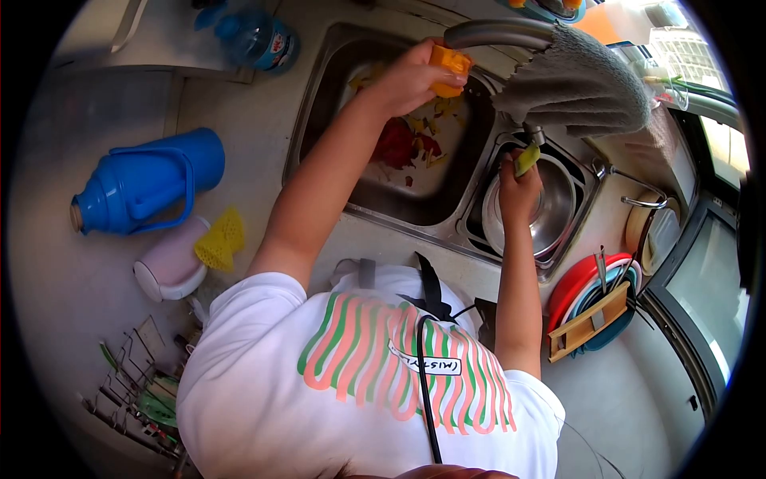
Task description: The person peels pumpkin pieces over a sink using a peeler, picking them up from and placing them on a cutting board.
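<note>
Over the far part of the sink's left basin (369,194), the person's left hand (408,82) holds a chunky orange piece (450,70), fingers curled round one side and the rest bare, close to the curved faucet (495,33). Above the metal bowl (561,204) on the right, the right hand (519,194) closes narrowly round a small yellow-green object (527,160), whose upper end pokes out just below the spout tip (535,135).

The likeliest mishap is a slip: if the orange piece is wet or slick, that one-sided hold may let it drop among the scraps (435,128) and the red matter (395,145) on the basin floor. A careless lift could knock it against the faucet. The yellow-green object, gripped low, might tumble into the bowl if the fingers loosen. The grey cloth (589,80) draped over the faucet could slide off if bumped.

The cloth hides much of the faucet, and the right hand and forearm cover part of the bowl. Whether the yellow-green object is a tool or food cannot be told, since the fist hides its lower part; nor can one tell what the red matter is, or whether water runs. Dark lens edges cut off the outer surroundings.
</note>
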The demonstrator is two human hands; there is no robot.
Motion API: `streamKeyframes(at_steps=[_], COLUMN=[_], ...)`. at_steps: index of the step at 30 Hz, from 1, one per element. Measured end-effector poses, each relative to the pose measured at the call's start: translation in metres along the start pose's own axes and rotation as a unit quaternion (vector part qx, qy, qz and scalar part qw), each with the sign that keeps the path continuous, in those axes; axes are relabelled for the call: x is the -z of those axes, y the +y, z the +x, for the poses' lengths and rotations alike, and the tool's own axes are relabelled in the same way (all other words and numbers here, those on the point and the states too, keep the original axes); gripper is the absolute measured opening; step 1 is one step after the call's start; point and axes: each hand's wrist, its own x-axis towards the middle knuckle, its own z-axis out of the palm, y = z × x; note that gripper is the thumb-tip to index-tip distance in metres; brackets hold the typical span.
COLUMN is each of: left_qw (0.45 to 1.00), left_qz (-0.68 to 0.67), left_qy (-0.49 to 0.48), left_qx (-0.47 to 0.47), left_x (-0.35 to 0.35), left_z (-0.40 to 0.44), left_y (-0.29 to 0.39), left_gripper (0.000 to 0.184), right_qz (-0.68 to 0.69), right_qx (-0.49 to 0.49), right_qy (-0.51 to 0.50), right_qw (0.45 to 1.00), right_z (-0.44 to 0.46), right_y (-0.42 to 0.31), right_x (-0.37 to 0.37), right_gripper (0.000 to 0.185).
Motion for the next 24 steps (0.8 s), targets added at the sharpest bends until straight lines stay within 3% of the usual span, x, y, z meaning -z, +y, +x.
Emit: streamKeyframes(at_steps=[3,7,10,13,18,19,23,24], left_qw=[1.000,0.998,0.996,0.995,0.982,0.983,0.992,0.994], left_qz=[-0.027,0.013,0.086,0.084,0.129,0.129,0.097,0.083], left_qy=[-0.008,-0.038,-0.006,0.053,0.139,0.128,0.075,0.058], left_qx=[-0.003,-0.040,-0.040,-0.027,-0.022,-0.010,0.032,0.042], left_x=[0.001,0.001,-0.001,-0.010,-0.013,-0.014,-0.021,-0.025], left_z=[-0.004,0.001,0.003,-0.002,-0.015,-0.021,-0.059,-0.072], left_y=[0.002,0.008,0.017,0.020,0.018,0.018,0.020,0.023], left_gripper=[0.046,0.031,0.025,0.034,0.039,0.039,0.041,0.042], right_qz=[-0.005,0.001,0.010,0.040,0.154,0.183,0.088,0.134], right_qx=[-0.002,-0.004,-0.085,-0.148,-0.131,-0.138,-0.098,-0.109], right_qy=[0.005,0.014,0.060,0.049,-0.045,-0.077,-0.176,-0.193], right_qw=[1.000,1.000,0.995,0.987,0.978,0.970,0.975,0.966], right_z=[0.001,0.000,0.004,0.021,0.021,0.017,-0.006,-0.009], right_y=[0.002,0.005,-0.007,-0.017,-0.021,-0.030,-0.071,-0.085], right_x=[-0.002,-0.005,-0.018,-0.040,-0.020,-0.008,0.029,0.033], right_gripper=[0.014,0.015,0.017,0.018,0.019,0.020,0.026,0.026])
